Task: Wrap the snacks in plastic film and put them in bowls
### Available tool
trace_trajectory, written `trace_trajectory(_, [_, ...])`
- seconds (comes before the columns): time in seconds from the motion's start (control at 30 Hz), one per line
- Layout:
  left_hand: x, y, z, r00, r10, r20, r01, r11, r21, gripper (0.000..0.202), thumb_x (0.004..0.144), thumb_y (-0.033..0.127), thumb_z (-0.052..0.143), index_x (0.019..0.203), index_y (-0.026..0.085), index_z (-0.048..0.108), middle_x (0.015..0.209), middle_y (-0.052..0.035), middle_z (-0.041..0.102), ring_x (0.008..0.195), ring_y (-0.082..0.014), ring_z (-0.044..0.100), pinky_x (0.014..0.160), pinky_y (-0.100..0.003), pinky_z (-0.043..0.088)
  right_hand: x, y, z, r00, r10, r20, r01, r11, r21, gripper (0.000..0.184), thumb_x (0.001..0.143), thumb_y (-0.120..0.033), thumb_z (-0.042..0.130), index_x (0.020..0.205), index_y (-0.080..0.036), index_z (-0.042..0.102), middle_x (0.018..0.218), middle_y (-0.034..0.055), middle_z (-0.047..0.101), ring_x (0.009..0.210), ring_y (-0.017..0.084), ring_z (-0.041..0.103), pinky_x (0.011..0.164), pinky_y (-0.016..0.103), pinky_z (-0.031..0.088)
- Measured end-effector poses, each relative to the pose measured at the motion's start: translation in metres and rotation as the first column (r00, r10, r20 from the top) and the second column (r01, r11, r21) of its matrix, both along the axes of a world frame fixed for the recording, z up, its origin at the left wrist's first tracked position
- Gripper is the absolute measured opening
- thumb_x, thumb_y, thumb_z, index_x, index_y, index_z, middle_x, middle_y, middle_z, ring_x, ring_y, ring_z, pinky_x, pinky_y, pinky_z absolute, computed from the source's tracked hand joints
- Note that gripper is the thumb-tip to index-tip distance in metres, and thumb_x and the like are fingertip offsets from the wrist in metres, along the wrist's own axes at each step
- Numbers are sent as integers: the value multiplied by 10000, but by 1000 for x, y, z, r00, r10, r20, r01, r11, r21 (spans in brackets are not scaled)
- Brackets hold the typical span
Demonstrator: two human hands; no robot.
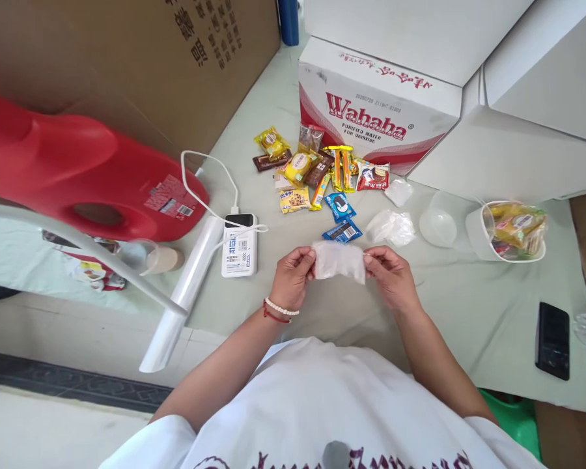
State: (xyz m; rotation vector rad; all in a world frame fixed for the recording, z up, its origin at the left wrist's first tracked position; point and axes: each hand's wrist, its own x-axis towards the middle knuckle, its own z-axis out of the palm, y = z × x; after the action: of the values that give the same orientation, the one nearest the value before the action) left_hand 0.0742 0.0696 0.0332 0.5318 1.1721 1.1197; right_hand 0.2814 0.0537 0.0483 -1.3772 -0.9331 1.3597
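Note:
My left hand (294, 277) and my right hand (391, 277) pinch opposite ends of a small, whitish, translucent plastic packet (340, 262). It is stretched between them, above the table near my body. Whether anything is inside it I cannot tell. Just beyond it lie two blue snack packets (342, 230) and a crumpled clear plastic bag (391, 227). A smaller white folded packet (398, 192) rests farther back. Behind these is a pile of wrapped snacks (303, 166) in yellow, brown and red wrappers.
A Wahaha carton (371, 111) stands at the back. To the right are a clear plastic bowl (438, 225), a white container (481, 238) of snacks and a black phone (553, 340). On the left are a white power bank (239, 254) with cable, a plastic-film roll (176, 319) and a red jug (78, 163).

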Motion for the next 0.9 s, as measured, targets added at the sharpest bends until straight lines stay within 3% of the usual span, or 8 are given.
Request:
trace_trajectory(0.13, [-7, -2, 0, 998, -24, 52, 25, 999, -23, 410, 656, 488, 883, 837, 159, 719, 630, 39, 604, 533, -70, 483, 500, -206, 370, 20, -19, -9, 993, -111, -40, 106, 988, -115, 319, 754, -499, 815, 905, -241, 704, 749, -12, 607, 658, 131, 526, 623, 269, 455])
trace_trajectory(0.3, [-8, -10, 9, 978, -172, -118, 187, 973, 133, 306, 804, 462, 791, 873, 165, 767, 595, 23, 612, 558, -93, 516, 556, -230, 419, 27, -41, -1, 928, -224, 299, 263, 959, -100, 361, 814, -553, 763, 939, -223, 690, 729, -11, 576, 572, 106, 451, 502, 240, 391])
trace_trajectory(0.4, [-5, -17, 20, 950, -210, -233, 266, 933, 242, 232, 855, 409, 758, 889, 179, 775, 711, -6, 667, 623, -113, 576, 600, -249, 460, 6, -35, 19, 985, -77, 151, 100, 983, -153, 418, 867, -632, 671, 990, -232, 681, 823, 24, 633, 600, 120, 492, 428, 225, 352])
trace_trajectory(0.5, [-2, -22, 27, 930, -198, -309, 299, 897, 326, 149, 863, 337, 756, 879, 190, 774, 771, -18, 675, 674, -120, 595, 627, -249, 467, -25, -15, 32, 995, 102, 1, -100, 982, -159, 494, 738, -572, 817, 1078, -244, 673, 905, 29, 666, 688, 142, 561, 427, 214, 395])
trace_trajectory(0.6, [-5, -24, 24, 964, -81, -255, 162, 935, 315, 114, 829, 300, 775, 856, 194, 744, 780, -10, 671, 682, -112, 585, 634, -234, 470, -41, 0, 31, 995, 62, -78, -70, 992, -107, 366, 713, -474, 849, 908, -223, 666, 700, -39, 558, 561, 91, 454, 445, 211, 384])
trace_trajectory(0.73, [-20, -19, 11, 986, 168, 12, -169, 980, 108, 194, 736, 284, 805, 801, 202, 642, 710, 35, 622, 613, -84, 536, 576, -200, 450, -30, -9, 19, 991, -104, -87, 99, 993, -56, 291, 741, -410, 838, 887, -228, 665, 685, -51, 535, 534, 77, 424, 473, 223, 368])
trace_trajectory(0.8, [-29, -16, 7, 967, 226, 115, -226, 974, -6, 264, 680, 270, 823, 807, 209, 600, 720, 44, 612, 635, -96, 562, 598, -217, 488, -17, -24, 11, 988, -142, -59, 137, 988, -70, 279, 753, -413, 834, 879, -226, 669, 693, -43, 549, 545, 82, 438, 486, 228, 366])
trace_trajectory(0.9, [-38, -13, 3, 961, 223, 165, -209, 973, -93, 336, 657, 274, 834, 857, 221, 570, 799, 30, 638, 720, -134, 627, 642, -265, 539, 4, -50, 0, 979, -198, -39, 190, 970, -150, 299, 730, -431, 847, 848, -217, 674, 660, -42, 535, 533, 81, 417, 477, 224, 332])
